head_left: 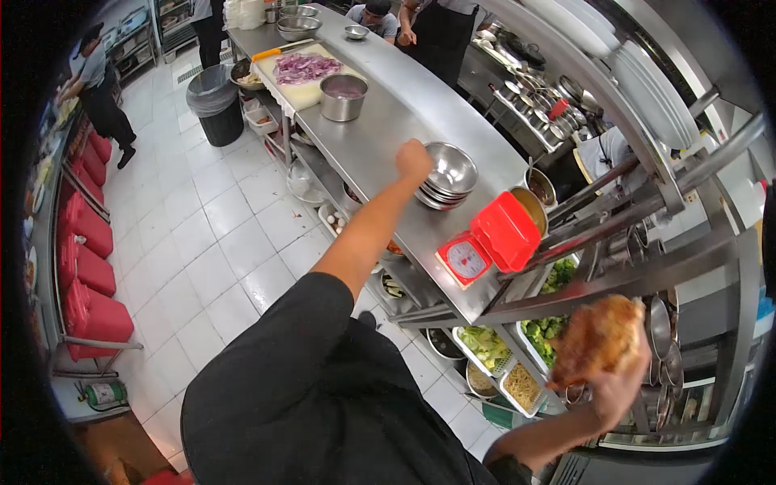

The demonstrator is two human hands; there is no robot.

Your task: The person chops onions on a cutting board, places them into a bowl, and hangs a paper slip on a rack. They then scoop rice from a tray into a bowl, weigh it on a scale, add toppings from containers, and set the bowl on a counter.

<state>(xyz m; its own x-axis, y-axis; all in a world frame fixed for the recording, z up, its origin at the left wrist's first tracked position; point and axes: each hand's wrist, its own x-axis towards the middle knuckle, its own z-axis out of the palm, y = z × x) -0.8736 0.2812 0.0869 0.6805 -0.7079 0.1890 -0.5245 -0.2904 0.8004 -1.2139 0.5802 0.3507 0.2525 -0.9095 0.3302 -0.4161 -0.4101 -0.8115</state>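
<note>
My left hand (415,162), arm stretched across the steel counter, is curled closed at the near rim of a stack of metal bowls (449,170); its fingertips are hidden. In my right hand (621,392), off to the right side, is a browned piece of food that looks like roast chicken (598,341), blurred by motion. Between the hands, a red kitchen scale (466,260) with a round dial stands at the counter's end. Its red tray (506,231) is tilted up beside the dial.
A steel pot (343,99) stands by a cutting board (301,99) with sliced purple onion (305,69) and an orange-handled knife (279,52). Metal shelf rails (630,287) cross the right side. Below are baskets of lettuce (483,346) and noodles (521,386). Several people work farther off.
</note>
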